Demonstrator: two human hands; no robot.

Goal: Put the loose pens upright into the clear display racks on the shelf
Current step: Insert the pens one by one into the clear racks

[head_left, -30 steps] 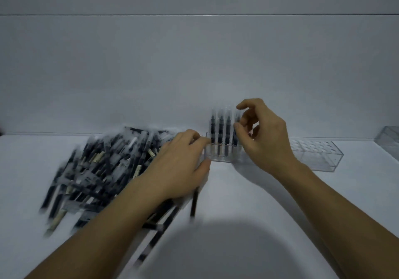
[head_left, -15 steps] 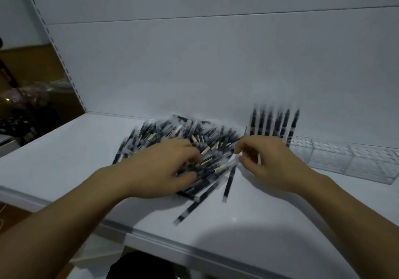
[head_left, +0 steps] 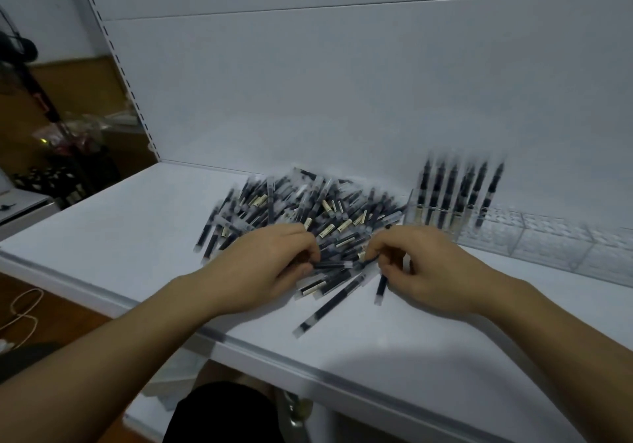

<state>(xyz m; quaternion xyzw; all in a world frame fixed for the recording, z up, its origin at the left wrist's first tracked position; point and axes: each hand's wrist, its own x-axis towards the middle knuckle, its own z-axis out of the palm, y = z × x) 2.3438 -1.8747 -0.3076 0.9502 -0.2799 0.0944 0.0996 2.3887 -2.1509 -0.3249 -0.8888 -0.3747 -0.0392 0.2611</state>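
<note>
A big heap of loose black pens (head_left: 301, 209) with clear caps lies on the white shelf (head_left: 130, 237). My left hand (head_left: 263, 264) rests on the heap's near edge, fingers curled around a pen. My right hand (head_left: 421, 264) is at the heap's right edge, fingertips pinching a dark pen (head_left: 381, 283) that points toward me. Behind my right hand a clear display rack (head_left: 435, 216) holds several pens upright against the back wall.
More clear racks (head_left: 548, 240) without pens run to the right along the back wall. A stray pen (head_left: 325, 309) lies near the shelf's front edge (head_left: 274, 353). A perforated upright (head_left: 116, 62) bounds the shelf on the left, with cluttered floor beyond.
My right hand came down from the upright pens in the rack to the heap. My left hand stayed on the heap. My view swung left and pulled back.
</note>
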